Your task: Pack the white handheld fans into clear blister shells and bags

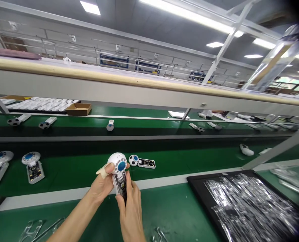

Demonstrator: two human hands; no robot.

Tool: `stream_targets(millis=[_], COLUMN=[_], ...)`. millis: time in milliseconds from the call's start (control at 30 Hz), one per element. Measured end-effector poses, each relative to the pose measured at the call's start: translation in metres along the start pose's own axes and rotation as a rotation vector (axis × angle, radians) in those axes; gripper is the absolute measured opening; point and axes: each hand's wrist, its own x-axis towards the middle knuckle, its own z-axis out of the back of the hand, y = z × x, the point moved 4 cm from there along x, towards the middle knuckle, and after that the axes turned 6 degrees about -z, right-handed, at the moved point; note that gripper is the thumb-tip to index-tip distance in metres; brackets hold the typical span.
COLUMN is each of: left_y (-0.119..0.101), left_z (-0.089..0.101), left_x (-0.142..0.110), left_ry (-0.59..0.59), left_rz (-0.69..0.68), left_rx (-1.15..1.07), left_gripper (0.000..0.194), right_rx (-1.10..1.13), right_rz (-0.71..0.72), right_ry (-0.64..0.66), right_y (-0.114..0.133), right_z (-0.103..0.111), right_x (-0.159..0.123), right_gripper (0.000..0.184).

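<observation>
Between my hands is a white round-headed device [117,160] with a blue disc and a handle whose circuit board is exposed. It is held upright over the front edge of the green belt. My left hand [101,185] is closed around the round head from the left, with a pale finger cot on one digit. My right hand [131,205] grips the handle from the right, thumb on the near side and fingers along its edge. Just behind lies a similar device with a football-patterned head [133,160], board facing up.
Two more open devices [33,168] lie on the belt [83,168] at left. A black tray [194,188] of clear plastic parts stands at right. Loose clear pieces [33,230] rest at front left. A shelf beam [114,84] crosses above; a cardboard box [79,109] sits behind.
</observation>
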Motion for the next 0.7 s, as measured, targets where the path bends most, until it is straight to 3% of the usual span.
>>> stream_targets(millis=[100,267,333,400,500,600,700], left_y=[0.008,0.034,0.039,0.041,0.048,0.056,0.064], left_z=[0.0,0.007,0.005,0.0,-0.011,-0.014,-0.005], left_x=[-0.005,-0.021,-0.027,-0.033,-0.044,-0.053,-0.047], left_ry=[0.01,-0.075,-0.17,-0.228,-0.247,-0.299,-0.33], left_rz=[0.018,0.191,0.146,0.031,-0.092,-0.15,-0.134], left_rx=[0.108,0.488,0.58,0.624,0.655,0.707,0.714], left_gripper=[0.053,0.059,0.056,0.055,0.055,0.054,0.052], right_rx=[0.1,0.038,0.149,0.336,0.478,0.473,0.457], right_rz=[-0.005,0.082,-0.027,-0.281,-0.561,-0.597,-0.581], right_ry=[0.122,0.117,0.065,-0.052,-0.194,-0.199,-0.147], right_y=[-0.007,-0.012,-0.018,-0.031,-0.049,-0.055,-0.057], right_z=[0.004,0.026,0.031,0.031,0.021,0.008,0.005], right_x=[-0.002,0.003,0.009,0.015,0.022,0.03,0.037], right_gripper=[0.054,0.049,0.044,0.041,0.058,0.06,0.059])
